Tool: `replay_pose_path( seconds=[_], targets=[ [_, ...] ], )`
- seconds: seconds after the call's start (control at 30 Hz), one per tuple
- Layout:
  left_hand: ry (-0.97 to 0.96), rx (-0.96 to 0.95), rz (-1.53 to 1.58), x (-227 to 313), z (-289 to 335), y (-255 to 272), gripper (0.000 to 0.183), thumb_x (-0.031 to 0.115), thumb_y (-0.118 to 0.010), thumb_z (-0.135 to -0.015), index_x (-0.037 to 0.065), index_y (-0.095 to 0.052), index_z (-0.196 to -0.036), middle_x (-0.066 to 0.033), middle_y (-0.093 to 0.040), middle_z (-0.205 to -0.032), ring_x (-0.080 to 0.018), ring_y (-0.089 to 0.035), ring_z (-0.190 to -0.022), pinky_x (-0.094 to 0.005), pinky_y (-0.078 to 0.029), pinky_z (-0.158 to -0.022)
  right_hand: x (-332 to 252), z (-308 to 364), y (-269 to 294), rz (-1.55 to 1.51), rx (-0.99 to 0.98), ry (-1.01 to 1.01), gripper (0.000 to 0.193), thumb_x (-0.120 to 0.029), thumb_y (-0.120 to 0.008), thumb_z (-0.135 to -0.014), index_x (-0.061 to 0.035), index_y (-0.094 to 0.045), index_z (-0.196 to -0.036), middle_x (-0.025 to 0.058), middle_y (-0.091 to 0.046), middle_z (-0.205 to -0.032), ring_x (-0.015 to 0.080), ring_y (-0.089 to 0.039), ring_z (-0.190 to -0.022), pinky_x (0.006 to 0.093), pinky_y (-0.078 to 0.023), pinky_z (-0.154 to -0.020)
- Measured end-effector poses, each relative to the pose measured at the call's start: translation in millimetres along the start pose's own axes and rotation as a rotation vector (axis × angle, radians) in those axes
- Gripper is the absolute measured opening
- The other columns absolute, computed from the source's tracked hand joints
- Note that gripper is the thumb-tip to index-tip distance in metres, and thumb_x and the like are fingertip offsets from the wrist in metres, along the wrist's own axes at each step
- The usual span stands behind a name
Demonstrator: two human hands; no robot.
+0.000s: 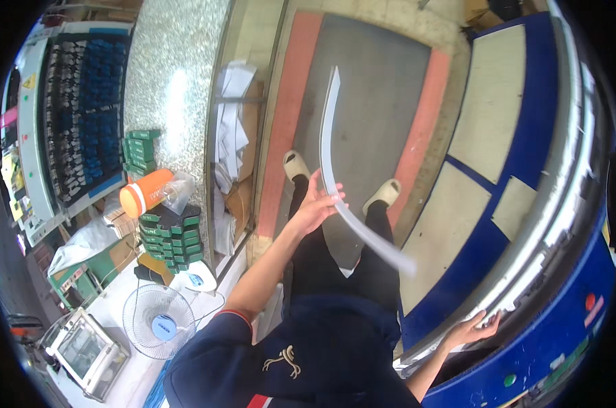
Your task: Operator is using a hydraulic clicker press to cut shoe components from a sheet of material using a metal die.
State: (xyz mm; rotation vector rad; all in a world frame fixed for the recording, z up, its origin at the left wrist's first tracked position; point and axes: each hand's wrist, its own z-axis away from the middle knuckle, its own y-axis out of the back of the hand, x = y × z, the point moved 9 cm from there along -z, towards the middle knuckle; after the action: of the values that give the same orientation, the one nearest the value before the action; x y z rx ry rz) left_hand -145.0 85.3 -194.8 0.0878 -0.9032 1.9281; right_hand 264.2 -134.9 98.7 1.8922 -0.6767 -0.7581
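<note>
A long, thin white strip [329,146], bowed along its length, hangs over the floor in front of me. My left hand [314,209] is closed around its middle, fingers pinching its edges. Its lower end looks smeared by motion. At the lower right, my right hand [470,332] reaches to the light metal rail [505,285] of a long blue machine [546,353]. Its fingers are spread and stretched out by the rail. I see nothing held in them, and cannot tell whether the fingertips touch the rail.
At left, a speckled counter [172,41] bears green boxes [172,238], an orange bottle [144,192] and a fan [159,321]. White sheets [231,136] stand behind glass beside it. A grey mat [369,88] with red borders lies underfoot. Blue panelling [451,272] runs along the right.
</note>
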Motion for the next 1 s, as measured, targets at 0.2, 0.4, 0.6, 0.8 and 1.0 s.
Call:
replay_pose_path(
  seconds=[0.2, 0.4, 0.6, 0.8, 1.0],
  targets=[
    [0.031, -0.500, -0.133, 37, 75, -204, 0.095, 0.010, -0.074, -0.081, 0.025, -0.006, -0.145, -0.0176, -0.048, -0.128, -0.0288, -0.056, -0.113, -0.0576, -0.047, -0.098, -138, -60, -4, -0.905, -0.794, -0.085, 0.021, -0.009, -0.056, -0.093, -0.0010, -0.061, -0.111, 0.0073, -0.061, -0.102, 0.0134, -0.058, -0.091, 0.0267, -0.046, -0.083],
    [-0.239, -0.584, -0.432, 67, 140, -337, 0.090, 0.022, -0.087, -0.069, 0.014, -0.026, -0.135, -0.0135, -0.048, -0.129, -0.0235, -0.052, -0.116, -0.0432, -0.050, -0.094, -249, -79, 5, -1.177, -1.075, 0.190, 0.017, -0.014, -0.062, -0.093, -0.0024, -0.058, -0.105, -0.0009, -0.058, -0.084, 0.0048, -0.055, -0.075, 0.0208, -0.044, -0.063],
    [-0.251, -0.785, -0.588, 94, 191, -403, 0.061, 0.021, -0.089, -0.065, 0.006, -0.052, -0.111, -0.0081, -0.050, -0.129, -0.0180, -0.049, -0.119, -0.0321, -0.050, -0.094, -265, -95, 42, -1.466, -1.235, 0.209, 0.017, -0.018, -0.062, -0.094, -0.0055, -0.052, -0.089, -0.0019, -0.056, -0.076, 0.0048, -0.054, -0.065, 0.0202, -0.042, -0.056],
    [-0.300, -0.898, -0.603, 104, 188, -412, 0.060, 0.023, -0.086, -0.070, 0.001, -0.054, -0.115, -0.0084, -0.058, -0.117, -0.0178, -0.055, -0.112, -0.0321, -0.051, -0.091, -277, -106, 38, -1.468, -1.185, 0.185, 0.017, -0.015, -0.064, -0.092, -0.0043, -0.053, -0.086, -0.0025, -0.056, -0.071, 0.0040, -0.053, -0.059, 0.0195, -0.043, -0.053],
    [-0.108, -0.903, -0.446, 96, 185, -405, 0.057, 0.023, -0.082, -0.076, -0.001, -0.052, -0.118, -0.0105, -0.061, -0.109, -0.0193, -0.063, -0.097, -0.0347, -0.051, -0.089, -281, -104, 16, -1.371, -1.261, 0.254, 0.021, -0.023, -0.062, -0.094, -0.0067, -0.052, -0.085, -0.0004, -0.057, -0.072, 0.0061, -0.054, -0.058, 0.0199, -0.042, -0.049]
  ],
)
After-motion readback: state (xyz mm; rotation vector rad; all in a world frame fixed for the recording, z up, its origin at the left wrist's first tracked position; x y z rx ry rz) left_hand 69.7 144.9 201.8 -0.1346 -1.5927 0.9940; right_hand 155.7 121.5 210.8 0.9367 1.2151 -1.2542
